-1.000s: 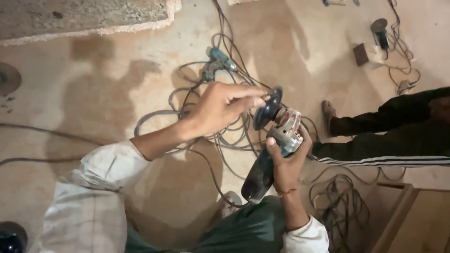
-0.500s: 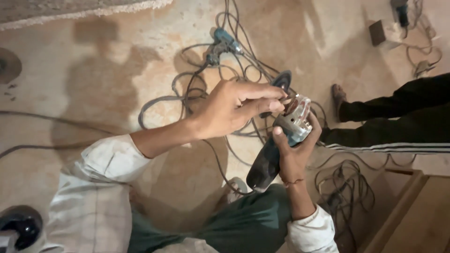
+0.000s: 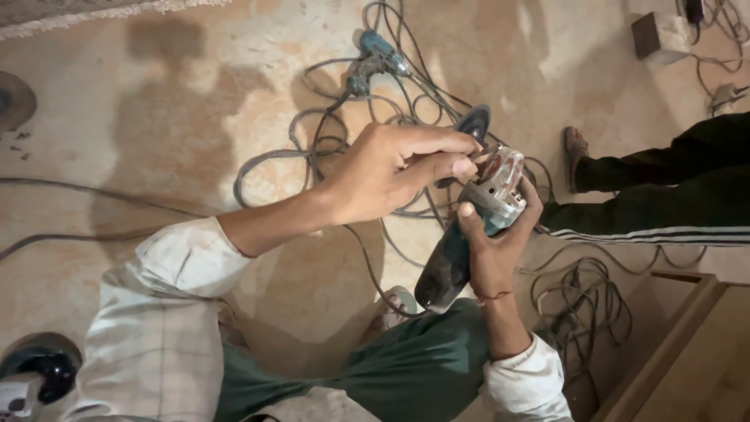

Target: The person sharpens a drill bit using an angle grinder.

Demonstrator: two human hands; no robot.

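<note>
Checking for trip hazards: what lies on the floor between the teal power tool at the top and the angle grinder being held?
In the head view, tangled grey cables cover the floor between the teal power tool and the grey-headed angle grinder.

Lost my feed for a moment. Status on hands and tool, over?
Right hand grips angle grinder body. Left hand fingers pinch at its head, by the disc. Cables on floor beneath; another person's leg close right.

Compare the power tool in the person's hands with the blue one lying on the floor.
The held angle grinder is gripped in the right hand, head up, while the left hand touches its silver head. The blue tool lies untouched on the floor among cables. The grinder's body looks dark, the other bright blue. Both are corded-style handheld tools.
</note>
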